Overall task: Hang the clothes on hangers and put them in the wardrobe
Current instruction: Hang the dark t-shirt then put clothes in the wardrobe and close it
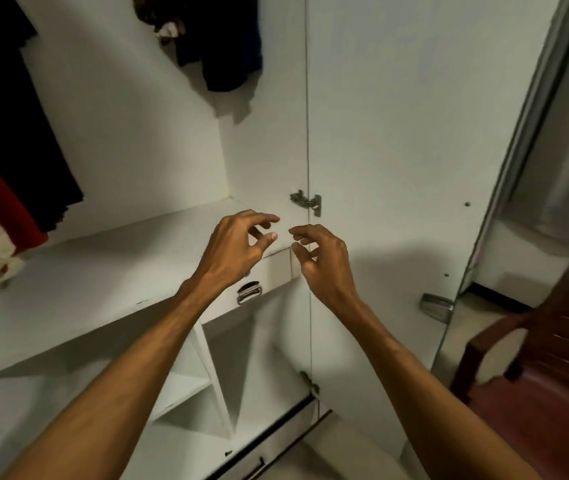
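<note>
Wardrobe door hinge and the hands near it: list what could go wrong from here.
1. Both the left hand and the right hand hover empty close to the door hinge; if the open door swings, fingers might get pinched.
2. The drawer below the hands has a metal handle; a dropping wrist could knock it.
3. The chair stands near the door's edge and may block its swing.

Dk clothes (6, 109) hung in open wardrobe (120, 126)

Two hands (238, 244), one wardrobe (103, 271), one drawer (276, 268), two door hinges (305, 201), one brown chair (553, 358).
</note>
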